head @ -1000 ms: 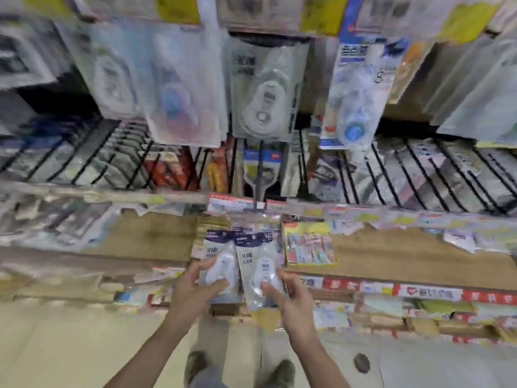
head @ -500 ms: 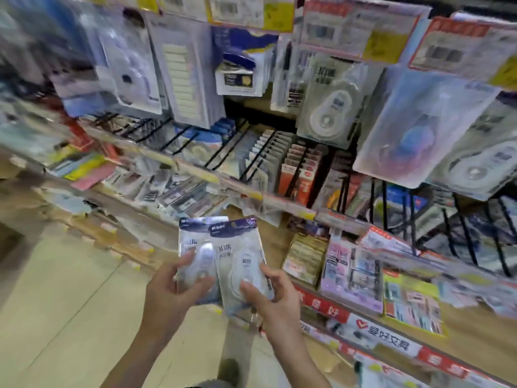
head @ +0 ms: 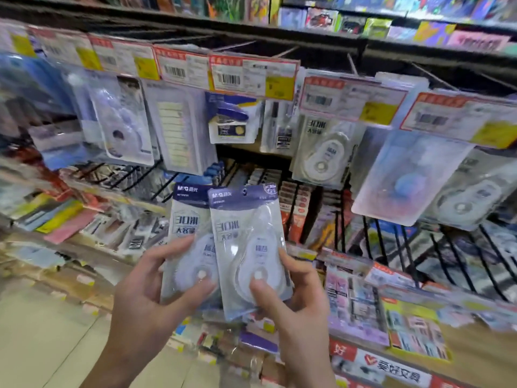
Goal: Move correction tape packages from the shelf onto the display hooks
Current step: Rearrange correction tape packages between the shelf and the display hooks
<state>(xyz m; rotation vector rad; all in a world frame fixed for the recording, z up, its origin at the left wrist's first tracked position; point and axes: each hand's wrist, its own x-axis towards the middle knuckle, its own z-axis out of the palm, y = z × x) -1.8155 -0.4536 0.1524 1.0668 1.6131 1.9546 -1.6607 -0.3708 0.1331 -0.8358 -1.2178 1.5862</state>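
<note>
Two correction tape packages with dark blue headers stand upright in front of me. My left hand point(head: 145, 292) grips the left package point(head: 187, 233), thumb on its front. My right hand point(head: 293, 298) grips the right package point(head: 246, 236), which overlaps the left one. Above and to the right, a matching correction tape package point(head: 321, 152) hangs on a display hook under red and yellow price tags point(head: 251, 77). Bare black hooks point(head: 352, 63) jut out from the top rail.
Other blister packs hang left point(head: 120, 127) and right point(head: 405, 180) on hooks. Black wire dividers point(head: 391, 242) hold stationery on the sloped shelf below. A wooden shelf edge with a red label strip point(head: 386, 365) runs at lower right. Beige floor point(head: 42, 345) lies lower left.
My view has swung up and closer to the hook rows. Both hands have lifted the two packages higher, keeping the same grip.
</note>
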